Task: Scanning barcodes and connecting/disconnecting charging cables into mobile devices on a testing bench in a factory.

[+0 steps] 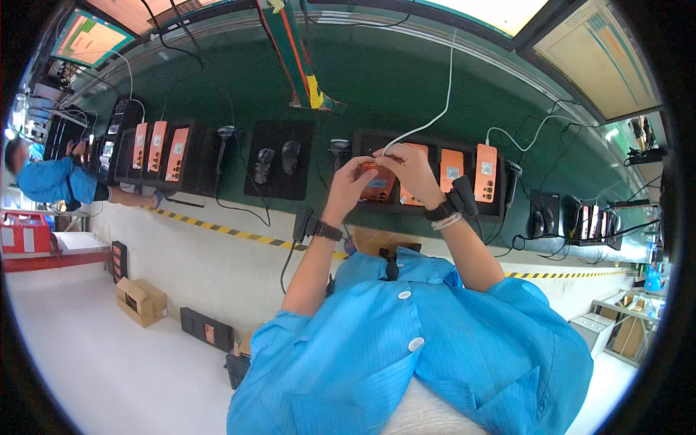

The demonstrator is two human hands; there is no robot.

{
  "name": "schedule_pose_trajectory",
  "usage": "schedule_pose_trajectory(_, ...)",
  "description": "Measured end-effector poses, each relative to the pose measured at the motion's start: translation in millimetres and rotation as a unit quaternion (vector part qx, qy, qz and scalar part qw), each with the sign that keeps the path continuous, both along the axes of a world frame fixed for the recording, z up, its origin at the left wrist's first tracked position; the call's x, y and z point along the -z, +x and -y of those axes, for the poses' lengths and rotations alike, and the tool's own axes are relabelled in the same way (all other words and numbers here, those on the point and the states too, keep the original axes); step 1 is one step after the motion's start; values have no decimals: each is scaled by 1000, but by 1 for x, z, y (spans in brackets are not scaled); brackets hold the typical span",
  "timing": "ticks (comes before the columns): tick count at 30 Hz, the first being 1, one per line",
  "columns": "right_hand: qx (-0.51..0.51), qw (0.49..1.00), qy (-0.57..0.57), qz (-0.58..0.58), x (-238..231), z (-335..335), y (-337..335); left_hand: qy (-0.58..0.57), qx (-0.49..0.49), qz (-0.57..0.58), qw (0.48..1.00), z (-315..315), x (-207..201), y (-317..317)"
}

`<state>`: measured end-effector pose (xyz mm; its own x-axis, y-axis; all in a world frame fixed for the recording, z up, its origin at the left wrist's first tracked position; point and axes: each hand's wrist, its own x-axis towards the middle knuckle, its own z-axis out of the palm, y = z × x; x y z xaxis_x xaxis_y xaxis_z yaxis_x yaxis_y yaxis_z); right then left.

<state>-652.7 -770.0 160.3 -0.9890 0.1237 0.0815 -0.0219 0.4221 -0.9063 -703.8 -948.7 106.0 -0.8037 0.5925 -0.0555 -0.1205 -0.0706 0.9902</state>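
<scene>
Both my hands meet at the upper end of an orange smartphone (pixel 378 191), the leftmost in a black foam tray (pixel 464 207). My left hand (pixel 348 187) has thumb and fingers closed at that end of the phone. My right hand (pixel 415 174) pinches the end of a white cable (pixel 435 116) against it; my fingers hide the plug and port. More orange phones lie to the right: one (pixel 412 198) partly behind my right hand, another (pixel 452 171) with a label, and a third (pixel 486 174) with another white cable at its top. Black wrist straps circle both wrists.
A black mat (pixel 274 183) with two computer mice lies left on the green bench, beside a handheld scanner (pixel 338 148). A second tray (pixel 190 174) of orange phones sits farther left, near a person in blue (pixel 54 181). Monitors (pixel 598 61) line the far edge.
</scene>
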Motion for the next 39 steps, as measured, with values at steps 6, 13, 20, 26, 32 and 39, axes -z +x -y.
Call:
schedule_pose_trajectory(6,14,1000,-16,1,11,1,3,8,-65,-57,996,3,20,9)
schedule_pose_trajectory(13,-7,994,109,14,64,-38,-34,-162,-162,-70,971,70,90,60)
schedule_pose_trajectory(20,134,973,175,61,104,-56,-90,-306,-100,115,940,159,124,166)
schedule_pose_trajectory(26,40,993,114,4,104,-10,29,-392,28,142,909,170,151,252)
schedule_pose_trajectory(32,-179,925,76,328,155,-13,241,-382,190,90,900,134,191,264)
schedule_pose_trajectory(39,-39,905,126,405,212,-56,352,-256,149,64,953,58,239,215)
